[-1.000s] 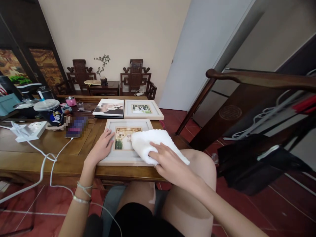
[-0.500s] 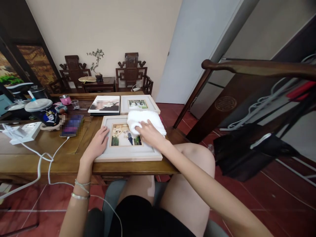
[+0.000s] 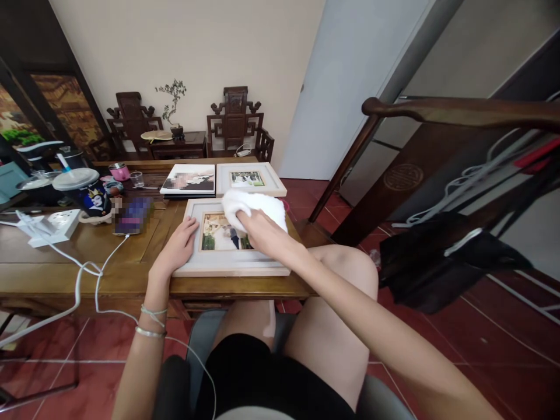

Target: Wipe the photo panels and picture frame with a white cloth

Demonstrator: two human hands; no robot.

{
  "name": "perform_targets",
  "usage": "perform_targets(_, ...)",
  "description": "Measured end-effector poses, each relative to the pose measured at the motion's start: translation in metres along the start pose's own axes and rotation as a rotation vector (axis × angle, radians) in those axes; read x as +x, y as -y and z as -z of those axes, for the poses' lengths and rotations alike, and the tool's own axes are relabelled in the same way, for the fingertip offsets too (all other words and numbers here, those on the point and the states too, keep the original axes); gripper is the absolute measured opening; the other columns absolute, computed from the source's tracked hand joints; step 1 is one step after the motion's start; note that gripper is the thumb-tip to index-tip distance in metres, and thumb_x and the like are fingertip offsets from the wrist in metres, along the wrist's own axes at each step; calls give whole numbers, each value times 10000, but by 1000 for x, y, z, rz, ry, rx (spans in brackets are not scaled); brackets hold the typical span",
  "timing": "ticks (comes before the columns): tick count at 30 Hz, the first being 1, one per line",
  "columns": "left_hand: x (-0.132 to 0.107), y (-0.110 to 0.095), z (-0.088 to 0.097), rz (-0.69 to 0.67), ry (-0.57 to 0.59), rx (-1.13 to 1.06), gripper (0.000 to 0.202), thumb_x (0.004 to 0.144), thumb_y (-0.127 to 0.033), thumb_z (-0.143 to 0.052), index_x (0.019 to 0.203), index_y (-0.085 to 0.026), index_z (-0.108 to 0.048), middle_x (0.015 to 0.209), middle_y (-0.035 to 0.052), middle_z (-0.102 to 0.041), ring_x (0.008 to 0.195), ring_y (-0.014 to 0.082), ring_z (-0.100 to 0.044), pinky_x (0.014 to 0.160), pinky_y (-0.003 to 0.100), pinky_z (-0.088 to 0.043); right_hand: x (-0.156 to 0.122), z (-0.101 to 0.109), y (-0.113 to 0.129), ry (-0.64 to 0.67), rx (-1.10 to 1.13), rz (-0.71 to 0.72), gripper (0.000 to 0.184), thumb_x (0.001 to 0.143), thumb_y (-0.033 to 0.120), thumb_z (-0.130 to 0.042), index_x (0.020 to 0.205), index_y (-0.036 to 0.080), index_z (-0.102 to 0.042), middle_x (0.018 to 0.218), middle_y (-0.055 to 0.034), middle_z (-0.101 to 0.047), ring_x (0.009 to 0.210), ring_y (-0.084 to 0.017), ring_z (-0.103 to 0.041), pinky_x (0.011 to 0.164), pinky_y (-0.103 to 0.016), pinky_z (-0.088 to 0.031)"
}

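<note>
Picture frame (image 3: 223,238) lying flat by the near right corner of the bench (image 3: 126,277), apparently mid-wipe with no telling how much remains, left hand (image 3: 180,242) laid ungripping along its left border, outstretched right hand (image 3: 266,233) clutching white cloth (image 3: 258,201) over its far right part.

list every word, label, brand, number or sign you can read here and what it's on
None can be read.
Photo in the pale rectangular wooden frame: any lettering too blurred.
Dark cup with a pale round lid: crowned cartoon figure, no legible text.
Dark rectangular phone: pixelated, unreadable.
Round emblem on brown wooden chair: too blurred to decipher.
</note>
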State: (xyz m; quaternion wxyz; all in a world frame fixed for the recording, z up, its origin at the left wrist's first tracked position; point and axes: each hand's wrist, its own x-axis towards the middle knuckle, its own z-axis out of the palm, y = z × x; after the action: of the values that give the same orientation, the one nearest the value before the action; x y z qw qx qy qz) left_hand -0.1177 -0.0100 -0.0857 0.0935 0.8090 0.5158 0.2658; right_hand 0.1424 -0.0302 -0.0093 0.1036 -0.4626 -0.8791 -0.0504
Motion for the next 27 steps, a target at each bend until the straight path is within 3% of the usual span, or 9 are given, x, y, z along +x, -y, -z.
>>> perform_targets(2,0,0,0,-7,1,5,490,920,-224,-335,1360,-116,-522,1484,126,-441,1435,240,-308,1194,458,-243,39,-13,-2,-66,-2,66,465,790,-42,-416,1225,109,-481,1196,-202,-586,1068,-281,-543,863,-368,-389)
perform_targets(5,0,-1,2,-15,10,6,515,871,-158,-335,1337,-98,-547,1470,129,-458,1436,241,-307,1198,449,-240,85,-29,3,-49,-11,235,449,834,-23,-415,1243,148,-490,1211,-176,-588,1113,-274,-530,906,-380,-370)
perform_targets(9,0,-4,5,-23,23,-7,555,818,-107,-334,1321,-95,-567,1469,112,-463,1437,242,-304,1206,443,-232,101,-42,8,42,-43,308,436,837,-15,-425,1221,160,-531,1124,-148,-641,1012,-268,-588,812,-342,-382)
perform_targets(12,0,-5,5,-16,28,-4,558,820,-102,-333,1328,-112,-563,1459,97,-479,1434,239,-311,1207,449,-229,86,-37,-3,67,-66,229,427,833,10,-463,1225,154,-551,1102,-149,-668,972,-271,-611,752,-326,-373)
perform_targets(20,1,-2,3,-14,9,-15,531,835,-104,-338,1310,-93,-576,1436,108,-504,1429,243,-321,1208,450,-238,30,-5,-60,187,-190,-26,409,790,-39,-446,1113,133,-629,969,-149,-696,804,-240,-616,622,-309,-296)
perform_targets(23,0,-2,2,-8,2,-15,529,838,-101,-341,1315,-84,-569,1439,122,-498,1426,246,-327,1203,462,-245,6,-1,-55,195,-191,14,457,726,-90,-429,1069,134,-633,942,-138,-679,815,-234,-600,640,-304,-294)
perform_targets(27,-2,-2,1,2,-6,-23,529,842,-92,-338,1321,-69,-561,1443,136,-490,1429,237,-322,1205,445,-244,-39,15,-24,253,-130,56,434,698,-81,-423,1007,142,-629,901,-121,-645,811,-230,-579,661,-296,-301)
